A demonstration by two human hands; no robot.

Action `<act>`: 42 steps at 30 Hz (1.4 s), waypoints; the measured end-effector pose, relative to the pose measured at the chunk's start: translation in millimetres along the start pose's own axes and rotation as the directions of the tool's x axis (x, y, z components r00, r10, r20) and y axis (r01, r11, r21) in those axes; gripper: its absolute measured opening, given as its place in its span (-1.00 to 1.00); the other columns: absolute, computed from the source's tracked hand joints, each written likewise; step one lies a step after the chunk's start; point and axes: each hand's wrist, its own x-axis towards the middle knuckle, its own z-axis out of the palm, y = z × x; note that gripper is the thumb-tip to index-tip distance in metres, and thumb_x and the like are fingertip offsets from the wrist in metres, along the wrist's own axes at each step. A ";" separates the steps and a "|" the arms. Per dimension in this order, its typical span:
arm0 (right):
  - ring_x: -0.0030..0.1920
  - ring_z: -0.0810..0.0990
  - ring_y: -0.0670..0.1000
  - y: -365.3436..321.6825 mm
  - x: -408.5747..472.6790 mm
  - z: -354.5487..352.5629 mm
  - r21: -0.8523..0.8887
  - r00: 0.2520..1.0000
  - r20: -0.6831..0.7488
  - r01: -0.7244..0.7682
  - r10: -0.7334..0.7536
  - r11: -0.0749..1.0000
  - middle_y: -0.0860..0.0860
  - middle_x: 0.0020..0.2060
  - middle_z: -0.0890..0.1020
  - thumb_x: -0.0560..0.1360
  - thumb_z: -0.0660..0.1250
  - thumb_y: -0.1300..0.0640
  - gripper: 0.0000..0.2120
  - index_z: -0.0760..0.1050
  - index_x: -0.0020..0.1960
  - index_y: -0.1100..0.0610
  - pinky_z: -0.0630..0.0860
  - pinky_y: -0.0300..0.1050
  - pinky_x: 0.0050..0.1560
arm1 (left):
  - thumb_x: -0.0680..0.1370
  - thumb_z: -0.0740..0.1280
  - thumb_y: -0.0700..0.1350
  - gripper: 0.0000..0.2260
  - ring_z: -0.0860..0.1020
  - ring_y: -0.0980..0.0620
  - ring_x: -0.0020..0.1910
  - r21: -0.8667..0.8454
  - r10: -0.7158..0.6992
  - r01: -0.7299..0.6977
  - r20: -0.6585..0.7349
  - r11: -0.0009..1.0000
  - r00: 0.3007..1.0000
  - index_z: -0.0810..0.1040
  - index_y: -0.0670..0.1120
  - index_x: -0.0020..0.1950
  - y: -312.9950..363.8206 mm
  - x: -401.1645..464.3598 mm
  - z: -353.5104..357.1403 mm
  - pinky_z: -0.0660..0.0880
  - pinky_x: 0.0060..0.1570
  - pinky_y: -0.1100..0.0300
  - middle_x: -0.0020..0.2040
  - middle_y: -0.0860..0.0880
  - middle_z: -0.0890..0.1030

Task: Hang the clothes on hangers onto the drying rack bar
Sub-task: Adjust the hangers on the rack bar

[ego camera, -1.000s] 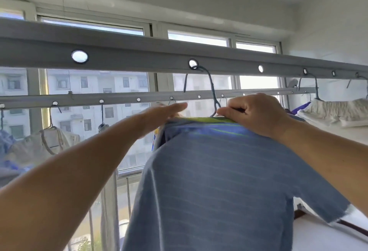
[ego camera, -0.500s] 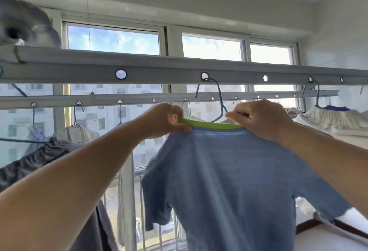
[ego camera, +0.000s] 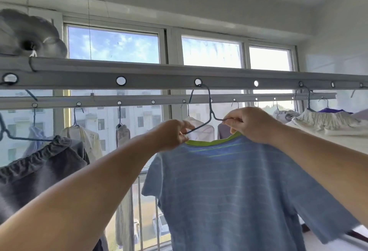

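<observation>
Item: blue striped T-shirt (ego camera: 235, 187), green collar, on wire hanger (ego camera: 209, 109). Hook seated in a hole of the near drying rack bar (ego camera: 159, 75); hanging step judged done for this garment, adjustment remaining. Left hand (ego camera: 171, 134) pinches the collar and hanger arm; right hand (ego camera: 249, 124) grips the other arm. Change: collar pulled down since half a second ago, exposing both wire shoulders. Adjacent: grey garment (ego camera: 39, 169), left.
</observation>
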 end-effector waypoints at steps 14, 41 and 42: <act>-0.09 0.62 0.06 -14.0 -3.0 21.1 0.123 0.964 -0.260 -0.018 0.050 0.992 0.00 -0.21 0.68 0.55 0.21 0.14 -0.81 0.60 0.01 0.09 0.49 -0.06 0.01 | 0.51 0.32 -0.12 -0.36 0.28 0.01 0.40 0.104 0.060 -0.058 -0.014 0.993 0.998 0.07 0.06 0.49 0.0 -9.8 -3.9 0.17 0.35 0.24 0.46 -0.02 0.28; -0.14 0.61 0.16 -144.0 26.9 76.7 0.322 0.891 -0.430 0.302 -0.146 0.897 0.06 -0.21 0.67 0.54 0.19 0.19 -0.82 0.58 -0.03 0.11 0.55 0.05 -0.09 | 0.53 0.19 -0.01 -0.23 -0.14 -0.01 0.50 0.302 -0.189 0.394 -0.533 0.868 0.825 -0.39 0.10 0.44 -58.9 -90.8 -26.1 -0.16 0.47 0.00 0.51 -0.02 -0.14; -0.14 0.61 0.16 -145.5 28.4 78.5 0.320 0.900 -0.417 0.279 -0.130 0.906 0.06 -0.21 0.67 0.54 0.19 0.17 -0.82 0.57 -0.04 0.10 0.55 0.05 -0.09 | 0.53 0.20 -0.01 -0.22 -0.15 0.00 0.50 0.296 -0.197 0.387 -0.511 0.873 0.837 -0.38 0.10 0.44 -61.1 -90.4 -27.4 -0.17 0.47 0.00 0.52 -0.02 -0.14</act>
